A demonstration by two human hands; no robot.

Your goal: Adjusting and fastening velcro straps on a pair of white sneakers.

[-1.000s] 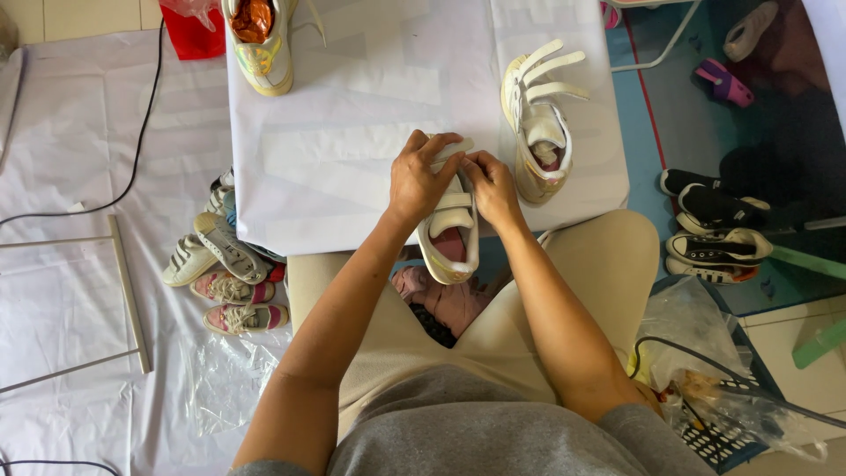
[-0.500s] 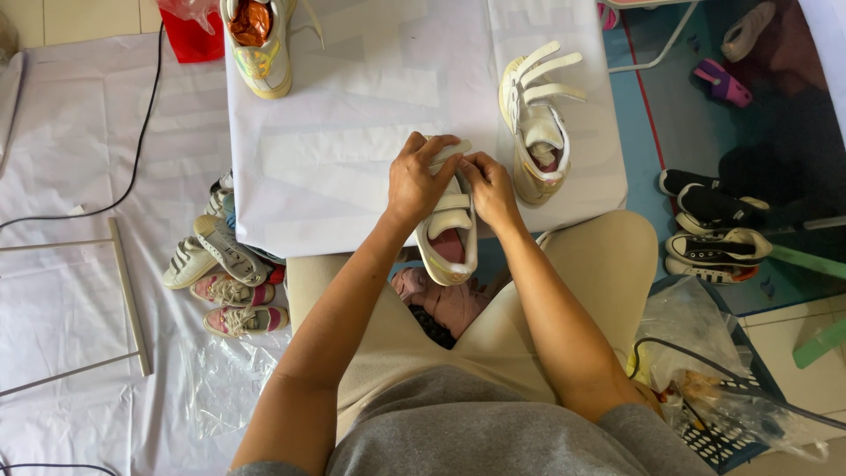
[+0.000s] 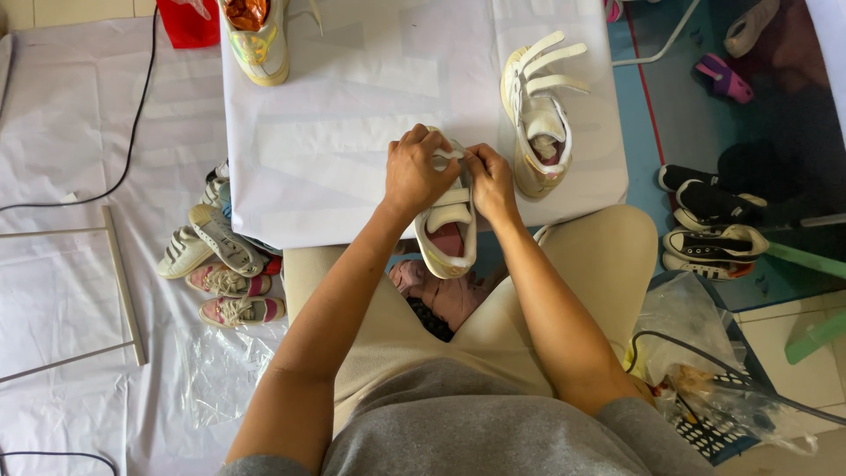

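**Both hands on the straps of a small white shoe at the counter's near edge**

White sheeting covers the floor (image 3: 62,132) and the low counter (image 3: 326,159), which the person sits up against with knees under its front edge. Both hands meet over a white strap shoe (image 3: 448,231) that lies half on the counter and overhangs the near edge. The left hand (image 3: 421,174) is curled closed over the toe end, fingers pinching a strap; the right hand (image 3: 490,181) is likewise closed, thumb and fingers gripping the same strap from the other side.

As for progress, the upper strap is the one being handled, while a lower strap across the middle of the shoe looks already laid flat. Its mate (image 3: 538,123) stands just to the right with all its straps sticking out loose, so that one looks untouched. A shiny iridescent sneaker (image 3: 257,40) sits at the far edge, apart from the work.

The held shoe's long axis runs away from the person: toe toward the far side under the hands, heel and pink-lined opening pointing back at the lap. More shoes lie on the floor: a pile (image 3: 220,264) on the left and black ones (image 3: 714,220) on the right.
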